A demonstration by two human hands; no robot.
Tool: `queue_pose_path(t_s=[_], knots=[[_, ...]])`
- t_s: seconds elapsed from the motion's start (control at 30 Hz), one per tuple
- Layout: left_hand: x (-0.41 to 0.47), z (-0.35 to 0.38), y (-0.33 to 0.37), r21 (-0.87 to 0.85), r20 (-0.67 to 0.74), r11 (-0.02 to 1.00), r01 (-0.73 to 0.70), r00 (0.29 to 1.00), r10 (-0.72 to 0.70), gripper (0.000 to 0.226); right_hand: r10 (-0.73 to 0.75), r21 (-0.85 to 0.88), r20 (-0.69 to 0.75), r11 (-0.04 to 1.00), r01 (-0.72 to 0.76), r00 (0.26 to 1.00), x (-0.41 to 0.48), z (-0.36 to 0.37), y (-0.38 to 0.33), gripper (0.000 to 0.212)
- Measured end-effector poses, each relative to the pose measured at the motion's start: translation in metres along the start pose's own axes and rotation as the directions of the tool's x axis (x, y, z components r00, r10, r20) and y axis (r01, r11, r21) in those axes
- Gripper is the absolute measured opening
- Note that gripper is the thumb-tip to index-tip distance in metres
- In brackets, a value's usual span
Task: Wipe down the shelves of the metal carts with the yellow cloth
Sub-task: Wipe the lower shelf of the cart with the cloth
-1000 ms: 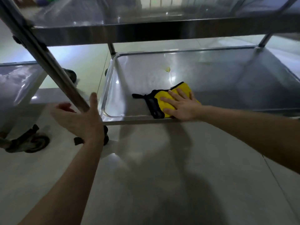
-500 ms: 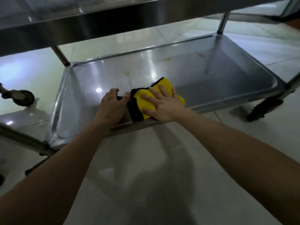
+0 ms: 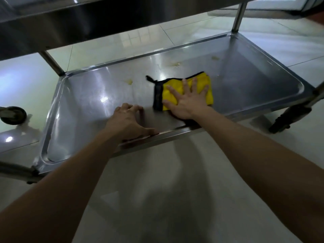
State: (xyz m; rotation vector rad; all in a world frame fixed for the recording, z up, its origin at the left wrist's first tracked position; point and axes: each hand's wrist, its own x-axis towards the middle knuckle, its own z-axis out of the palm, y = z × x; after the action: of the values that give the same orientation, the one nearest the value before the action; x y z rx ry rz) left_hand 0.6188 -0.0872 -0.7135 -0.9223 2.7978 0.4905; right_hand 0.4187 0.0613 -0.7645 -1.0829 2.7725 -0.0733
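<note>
The bottom shelf (image 3: 84, 109) of a metal cart fills the middle of the head view, a shallow steel tray with a raised rim. On it lies the folded yellow cloth (image 3: 203, 81) with a black edge and loop. My right hand (image 3: 187, 100) presses flat on the cloth, fingers spread. My left hand (image 3: 128, 120) rests on the shelf beside the front rim, left of the cloth and apart from it, fingers curled down on the steel, thumb along the rim. Yellowish stains (image 3: 129, 82) dot the shelf behind the cloth.
An upper shelf (image 3: 87, 20) of the same cart overhangs at the top. Cart posts (image 3: 237, 16) rise at the back corners. A caster wheel (image 3: 13, 114) of another cart sits at the left, a dark caster (image 3: 289, 118) at the right. Pale tiled floor lies below.
My left hand left the cart post, came onto the shelf next to the cloth, then moved back to the front rim. My right hand slid the cloth away from the front edge and rightward.
</note>
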Motion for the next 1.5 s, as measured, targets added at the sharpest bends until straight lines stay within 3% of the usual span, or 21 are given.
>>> queue_pose_path(t_s=[0.1, 0.3, 0.4, 0.53, 0.63, 0.7, 0.83, 0.93, 1.07, 1.13, 1.2, 1.27, 1.33, 1.4, 1.5], knots=[[-0.002, -0.002, -0.008, 0.013, -0.002, 1.000, 0.018, 1.000, -0.018, 0.122, -0.164, -0.014, 0.012, 0.986, 0.164, 0.986, 0.001, 0.003, -0.047, 0.083], [-0.011, -0.010, -0.023, -0.001, 0.024, 0.999, 0.045, 0.999, -0.045, 0.137, -0.207, 0.038, 0.008, 0.978, 0.206, 0.978, 0.001, -0.005, -0.036, 0.080], [-0.010, -0.011, -0.023, -0.017, 0.008, 0.999, 0.039, 0.999, -0.039, 0.136, -0.095, 0.050, 0.007, 0.994, 0.095, 0.995, 0.000, -0.008, 0.019, 0.081], [-0.009, -0.017, -0.020, -0.019, 0.063, 0.998, 0.060, 0.996, -0.059, 0.125, 0.185, 0.094, -0.025, 0.979, -0.182, 0.982, -0.017, -0.011, 0.122, 0.086], [-0.007, -0.029, -0.003, 0.025, 0.130, 0.995, 0.093, 0.987, -0.096, 0.125, 0.291, 0.089, -0.040, 0.954, -0.287, 0.956, -0.034, -0.005, 0.140, 0.085], [-0.003, -0.032, 0.021, 0.086, 0.113, 0.994, 0.061, 0.991, -0.070, 0.129, 0.249, 0.068, -0.027, 0.967, -0.246, 0.968, -0.037, -0.002, 0.123, 0.082], [0.008, -0.015, 0.075, 0.123, 0.084, 0.989, -0.082, 0.994, 0.072, 0.126, -0.002, 0.024, 0.000, 1.000, 0.002, 1.000, -0.041, 0.004, 0.083, 0.083], [0.018, -0.007, 0.089, 0.164, 0.117, 0.983, -0.080, 0.991, 0.061, 0.120, -0.137, 0.016, -0.008, 0.990, 0.137, 0.990, -0.039, 0.005, 0.078, 0.081], [0.023, -0.006, 0.088, 0.171, 0.112, 0.983, -0.073, 0.992, 0.054, 0.118, -0.198, 0.027, -0.029, 0.980, 0.199, 0.980, -0.022, -0.003, 0.100, 0.080], [0.025, -0.005, 0.089, 0.157, 0.106, 0.985, -0.069, 0.993, 0.052, 0.119, -0.110, 0.057, -0.006, 0.992, 0.110, 0.994, -0.011, -0.015, 0.130, 0.082], [0.026, -0.004, 0.090, 0.140, 0.107, 0.988, -0.069, 0.993, 0.054, 0.121, 0.097, 0.092, 0.011, 0.991, -0.098, 0.995, -0.004, -0.024, 0.171, 0.083], [0.026, -0.002, 0.090, 0.139, 0.107, 0.988, -0.073, 0.993, 0.058, 0.122, 0.284, 0.122, 0.031, 0.950, -0.286, 0.958, -0.003, -0.028, 0.203, 0.084], [0.025, 0.000, 0.089, 0.139, 0.106, 0.987, -0.080, 0.992, 0.065, 0.123, 0.365, 0.119, 0.027, 0.923, -0.366, 0.930, -0.002, -0.026, 0.209, 0.083], [0.026, 0.002, 0.089, 0.136, 0.104, 0.987, -0.083, 0.992, 0.069, 0.123, 0.334, 0.092, 0.001, 0.939, -0.332, 0.943, 0.003, -0.021, 0.185, 0.079], [0.028, 0.001, 0.089, 0.144, 0.103, 0.987, -0.075, 0.993, 0.061, 0.125, 0.074, 0.036, 0.000, 0.997, -0.074, 0.997, 0.014, -0.010, 0.113, 0.077]])
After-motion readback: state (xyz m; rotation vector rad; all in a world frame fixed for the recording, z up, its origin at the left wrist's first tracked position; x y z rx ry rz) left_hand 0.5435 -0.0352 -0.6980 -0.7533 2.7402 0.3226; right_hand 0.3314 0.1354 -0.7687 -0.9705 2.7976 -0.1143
